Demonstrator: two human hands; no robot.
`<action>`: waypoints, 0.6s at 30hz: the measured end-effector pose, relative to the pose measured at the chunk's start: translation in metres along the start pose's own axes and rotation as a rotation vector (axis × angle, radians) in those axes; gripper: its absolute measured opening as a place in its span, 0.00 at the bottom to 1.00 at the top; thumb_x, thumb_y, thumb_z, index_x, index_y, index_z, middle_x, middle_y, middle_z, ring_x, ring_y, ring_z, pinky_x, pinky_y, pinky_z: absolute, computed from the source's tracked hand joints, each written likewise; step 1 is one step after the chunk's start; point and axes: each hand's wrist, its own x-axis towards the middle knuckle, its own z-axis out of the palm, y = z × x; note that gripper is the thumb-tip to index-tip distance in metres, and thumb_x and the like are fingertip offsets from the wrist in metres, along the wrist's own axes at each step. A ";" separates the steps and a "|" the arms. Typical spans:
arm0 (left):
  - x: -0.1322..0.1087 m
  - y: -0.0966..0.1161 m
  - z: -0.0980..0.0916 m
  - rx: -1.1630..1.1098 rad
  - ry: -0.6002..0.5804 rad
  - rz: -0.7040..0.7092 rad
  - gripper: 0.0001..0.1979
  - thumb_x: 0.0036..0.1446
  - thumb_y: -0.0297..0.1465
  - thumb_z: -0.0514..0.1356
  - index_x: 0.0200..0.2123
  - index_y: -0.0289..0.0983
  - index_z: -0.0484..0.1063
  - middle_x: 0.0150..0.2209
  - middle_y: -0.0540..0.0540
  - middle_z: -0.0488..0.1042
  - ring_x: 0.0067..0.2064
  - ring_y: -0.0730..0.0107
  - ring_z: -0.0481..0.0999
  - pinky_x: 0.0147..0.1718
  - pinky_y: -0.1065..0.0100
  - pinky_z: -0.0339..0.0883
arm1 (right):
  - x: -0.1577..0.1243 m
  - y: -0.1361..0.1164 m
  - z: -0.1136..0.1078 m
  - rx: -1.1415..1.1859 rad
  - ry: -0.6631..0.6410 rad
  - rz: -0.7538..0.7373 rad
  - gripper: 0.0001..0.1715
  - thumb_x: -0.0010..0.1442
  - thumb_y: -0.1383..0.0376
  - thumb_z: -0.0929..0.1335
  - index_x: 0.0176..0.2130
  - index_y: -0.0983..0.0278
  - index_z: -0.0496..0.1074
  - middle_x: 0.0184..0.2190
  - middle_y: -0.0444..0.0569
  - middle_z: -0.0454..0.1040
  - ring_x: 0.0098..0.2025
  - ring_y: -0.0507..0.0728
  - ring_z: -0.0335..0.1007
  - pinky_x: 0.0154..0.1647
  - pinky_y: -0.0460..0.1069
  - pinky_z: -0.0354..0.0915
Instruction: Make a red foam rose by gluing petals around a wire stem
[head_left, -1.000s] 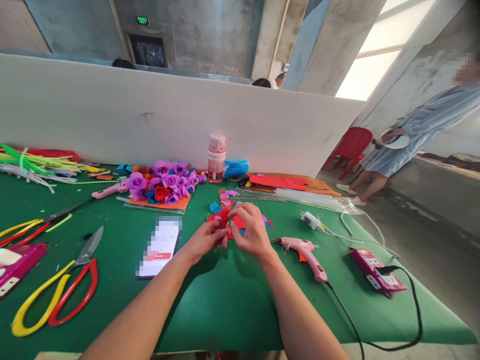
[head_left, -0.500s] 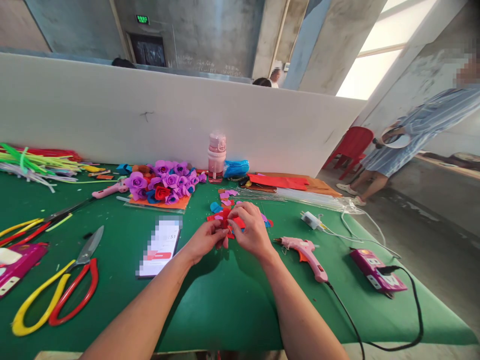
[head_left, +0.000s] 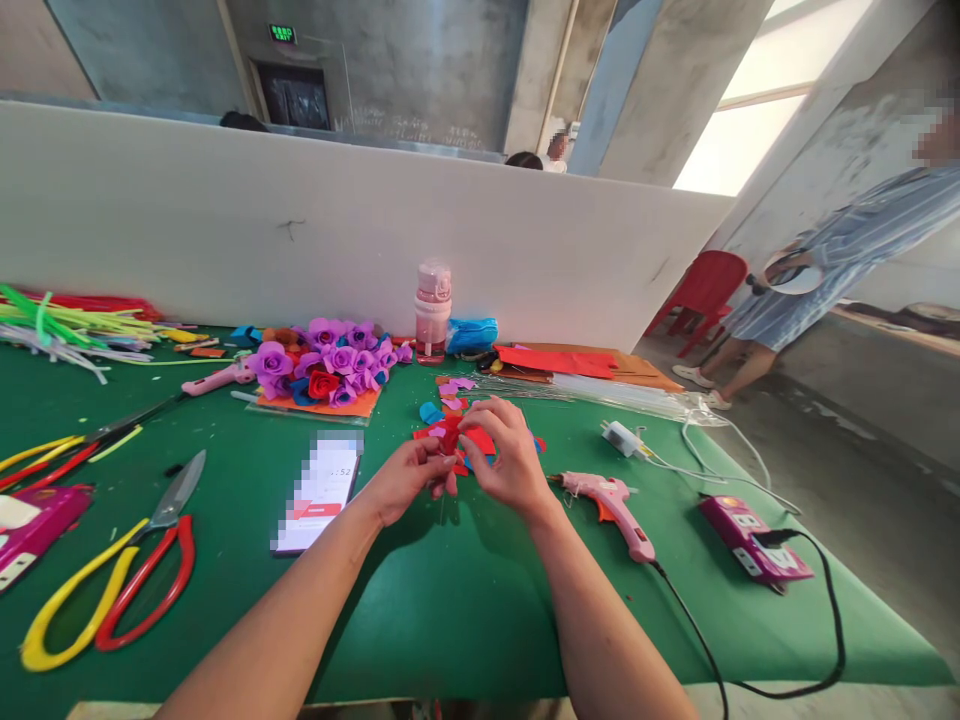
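Note:
In front of me, over the green table, a small red artificial flower is held between both hands. My left hand is closed, its thumb and fingers pinching the flower low down. From the other side my right hand curls over it, thumb and index fingertips at the red petals. Part of the flower is hidden by the fingers. Just behind lie loose cut petals in red, blue and purple, among them a blue petal. A pink glue gun rests to the right of my right hand.
On the left lie large scissors, a phone and a heap of purple flowers. A pink bottle stands by the white partition. At right are a purple power strip and cables. A person stands beyond the table.
My right hand's fingers have spread slightly and shifted a little at the red flower. My left hand stays closed in nearly the same place.

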 end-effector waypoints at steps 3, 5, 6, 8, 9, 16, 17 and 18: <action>0.000 0.001 0.001 0.010 0.003 0.011 0.17 0.51 0.41 0.64 0.34 0.32 0.71 0.22 0.49 0.72 0.22 0.77 0.64 0.22 0.72 0.56 | -0.001 -0.002 -0.001 0.005 -0.001 0.020 0.09 0.55 0.71 0.65 0.38 0.60 0.68 0.39 0.51 0.71 0.48 0.60 0.65 0.50 0.56 0.60; 0.000 0.001 0.001 0.009 0.009 0.016 0.17 0.51 0.41 0.64 0.34 0.32 0.71 0.21 0.49 0.72 0.22 0.77 0.64 0.22 0.72 0.56 | -0.001 -0.001 0.000 -0.018 -0.007 0.018 0.09 0.55 0.70 0.65 0.38 0.60 0.68 0.39 0.50 0.71 0.47 0.61 0.65 0.49 0.56 0.60; 0.000 0.001 0.001 0.009 0.010 0.016 0.17 0.51 0.41 0.64 0.34 0.32 0.70 0.21 0.49 0.72 0.21 0.77 0.64 0.22 0.72 0.56 | -0.001 -0.001 0.001 -0.031 -0.010 0.014 0.09 0.55 0.70 0.65 0.37 0.60 0.68 0.38 0.50 0.71 0.47 0.61 0.65 0.50 0.57 0.60; 0.000 0.000 0.001 0.011 0.010 0.016 0.16 0.52 0.41 0.63 0.34 0.32 0.70 0.21 0.49 0.72 0.21 0.78 0.64 0.22 0.73 0.56 | -0.001 0.000 0.003 -0.057 -0.015 0.004 0.09 0.54 0.71 0.66 0.36 0.59 0.68 0.37 0.50 0.71 0.46 0.60 0.66 0.50 0.57 0.60; 0.000 0.000 0.001 0.011 0.006 0.016 0.16 0.52 0.41 0.63 0.34 0.32 0.70 0.21 0.49 0.72 0.21 0.78 0.64 0.22 0.73 0.56 | -0.001 0.001 0.004 -0.068 -0.016 -0.003 0.09 0.54 0.71 0.65 0.36 0.59 0.69 0.36 0.49 0.70 0.45 0.60 0.66 0.51 0.57 0.59; 0.000 0.007 0.000 0.106 0.070 0.065 0.17 0.50 0.42 0.63 0.35 0.33 0.72 0.22 0.49 0.73 0.22 0.75 0.66 0.23 0.72 0.60 | 0.000 -0.002 0.000 0.173 0.123 0.082 0.11 0.54 0.70 0.65 0.38 0.60 0.69 0.40 0.50 0.70 0.46 0.60 0.66 0.50 0.56 0.61; 0.000 0.008 -0.001 0.160 0.118 0.102 0.17 0.50 0.42 0.63 0.35 0.33 0.72 0.23 0.48 0.74 0.22 0.74 0.67 0.24 0.71 0.62 | 0.000 -0.002 -0.001 0.256 0.165 0.138 0.11 0.54 0.69 0.65 0.40 0.60 0.69 0.40 0.50 0.70 0.46 0.60 0.66 0.49 0.56 0.61; 0.001 0.009 -0.002 0.225 0.179 0.145 0.16 0.51 0.42 0.62 0.34 0.34 0.73 0.24 0.48 0.75 0.23 0.73 0.68 0.26 0.70 0.63 | 0.001 -0.001 -0.001 0.345 0.199 0.210 0.11 0.54 0.68 0.65 0.40 0.60 0.69 0.40 0.49 0.70 0.46 0.59 0.66 0.49 0.55 0.61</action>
